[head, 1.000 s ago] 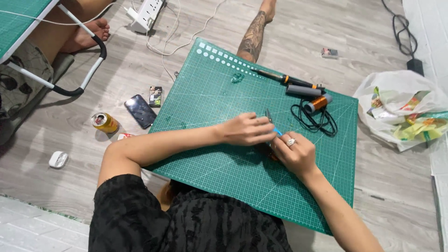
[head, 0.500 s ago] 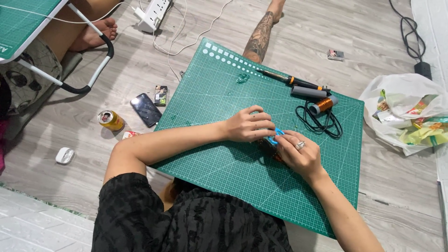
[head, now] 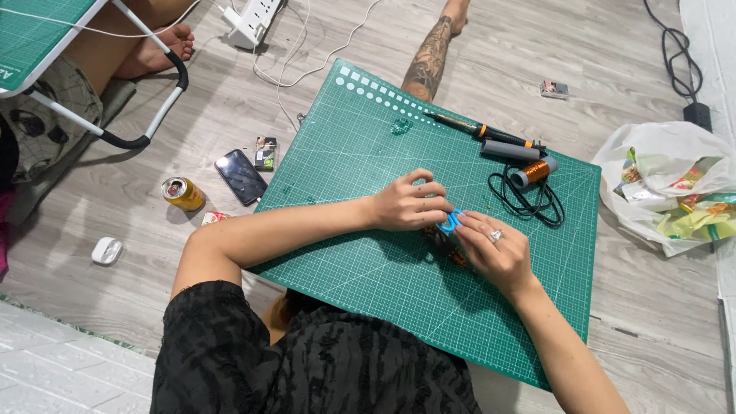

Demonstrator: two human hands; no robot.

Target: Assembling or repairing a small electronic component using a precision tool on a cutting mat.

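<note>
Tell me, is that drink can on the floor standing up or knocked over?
Tipped over. The drink can lies on its side on the wooden floor beside the phone, its round top facing the camera.

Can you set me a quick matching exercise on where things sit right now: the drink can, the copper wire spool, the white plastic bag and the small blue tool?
Things:
1. drink can
2. copper wire spool
3. white plastic bag
4. small blue tool

Places:
A. on the floor right of the green cutting mat
B. between the left hand and right hand
C. on the floor left of the mat, near a phone
D. on the mat's far right part, beside a black cable

Pairs: 1-C, 2-D, 3-A, 4-B
</note>
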